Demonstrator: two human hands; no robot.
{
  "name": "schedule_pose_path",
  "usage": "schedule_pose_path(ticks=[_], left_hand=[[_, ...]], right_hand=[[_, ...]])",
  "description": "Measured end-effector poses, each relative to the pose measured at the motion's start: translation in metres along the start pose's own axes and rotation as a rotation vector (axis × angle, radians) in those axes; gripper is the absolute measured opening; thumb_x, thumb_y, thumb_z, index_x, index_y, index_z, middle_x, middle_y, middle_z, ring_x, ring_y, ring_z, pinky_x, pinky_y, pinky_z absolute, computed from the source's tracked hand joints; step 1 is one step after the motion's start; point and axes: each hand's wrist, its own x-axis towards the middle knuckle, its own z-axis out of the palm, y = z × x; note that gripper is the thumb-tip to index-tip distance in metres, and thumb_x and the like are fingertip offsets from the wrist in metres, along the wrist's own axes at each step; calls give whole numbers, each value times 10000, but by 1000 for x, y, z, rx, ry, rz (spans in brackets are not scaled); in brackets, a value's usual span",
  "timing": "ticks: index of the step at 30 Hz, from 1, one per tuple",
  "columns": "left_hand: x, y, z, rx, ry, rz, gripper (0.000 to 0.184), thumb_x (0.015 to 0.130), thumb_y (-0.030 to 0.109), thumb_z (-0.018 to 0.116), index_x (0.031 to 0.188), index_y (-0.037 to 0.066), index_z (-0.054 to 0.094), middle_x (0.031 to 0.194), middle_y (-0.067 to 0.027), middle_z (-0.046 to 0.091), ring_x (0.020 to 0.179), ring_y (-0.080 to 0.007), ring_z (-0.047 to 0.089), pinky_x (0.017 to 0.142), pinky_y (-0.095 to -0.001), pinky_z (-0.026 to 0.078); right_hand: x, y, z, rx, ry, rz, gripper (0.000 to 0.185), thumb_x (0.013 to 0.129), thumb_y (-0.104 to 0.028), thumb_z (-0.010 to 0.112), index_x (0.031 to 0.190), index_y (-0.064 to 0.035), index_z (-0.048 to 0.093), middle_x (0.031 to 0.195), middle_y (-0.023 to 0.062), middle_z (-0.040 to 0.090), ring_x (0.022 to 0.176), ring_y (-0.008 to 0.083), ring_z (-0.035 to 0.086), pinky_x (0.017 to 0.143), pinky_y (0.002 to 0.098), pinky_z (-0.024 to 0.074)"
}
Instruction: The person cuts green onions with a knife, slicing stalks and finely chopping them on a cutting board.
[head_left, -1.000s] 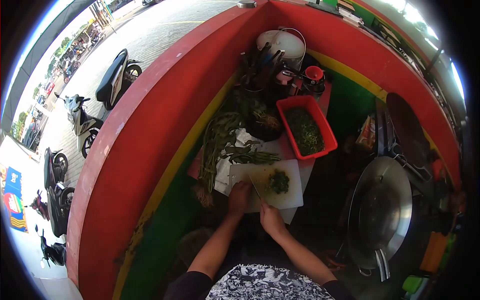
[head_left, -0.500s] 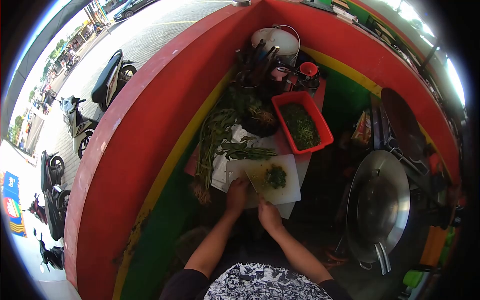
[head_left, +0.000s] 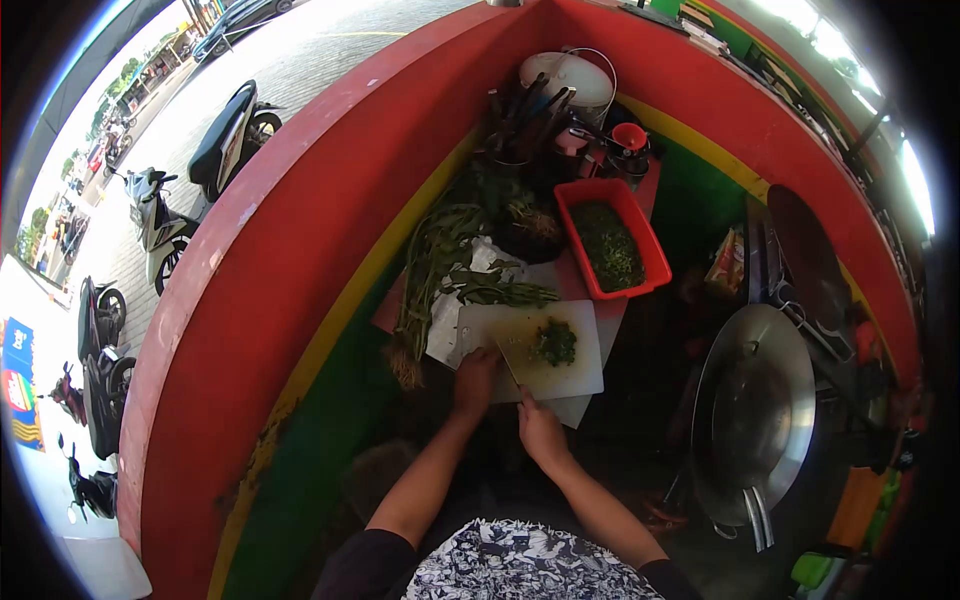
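Note:
My right hand point(head_left: 541, 432) is closed around the handle of a knife point(head_left: 512, 367), its blade angled up and left over a white cutting board point(head_left: 583, 378). My left hand point(head_left: 475, 382) rests at the board's lower left edge, fingers curled close to the blade. Whatever those fingers hold is too small to make out. Chopped greens point(head_left: 556, 343) lie in a small heap on the board, right of the blade. Just beyond the board is a bunch of long-stemmed leafy greens point(head_left: 437, 250), with pale roots point(head_left: 405, 368) at its near end.
A red plastic tub point(head_left: 655, 268) with chopped greens stands behind the board. Farther back are a white bucket point(head_left: 565, 75), dark-handled utensils point(head_left: 520, 115) and a small red bowl point(head_left: 628, 136). A large wok point(head_left: 755, 410) is at right. A red wall point(head_left: 330, 190) borders the left.
The view has shifted slightly, so the board and tub appear a little higher and farther right. Both hands keep their places at the board, with the knife still in my right hand.

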Motion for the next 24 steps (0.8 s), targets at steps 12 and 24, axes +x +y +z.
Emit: schedule_pose_path(ticks=[12,24], left_hand=[[-12,7,-2,-78,-59,-78,201,923,98,687,1088,55,794,1028,-163,709,1035,-384,692,903,-478,563],[-12,15,-4,-83,-3,-47,164,918,103,711,1056,70,793,1021,-136,710,1013,-369,704,884,-477,572]], right_hand=[[-3,-1,2,90,48,-9,386,1054,-113,605,1420,11,607,931,330,714,880,526,698,769,596,546],[16,3,9,52,83,-21,418,1067,-138,604,1456,12,575,904,322,716,871,526,698,764,597,542]])
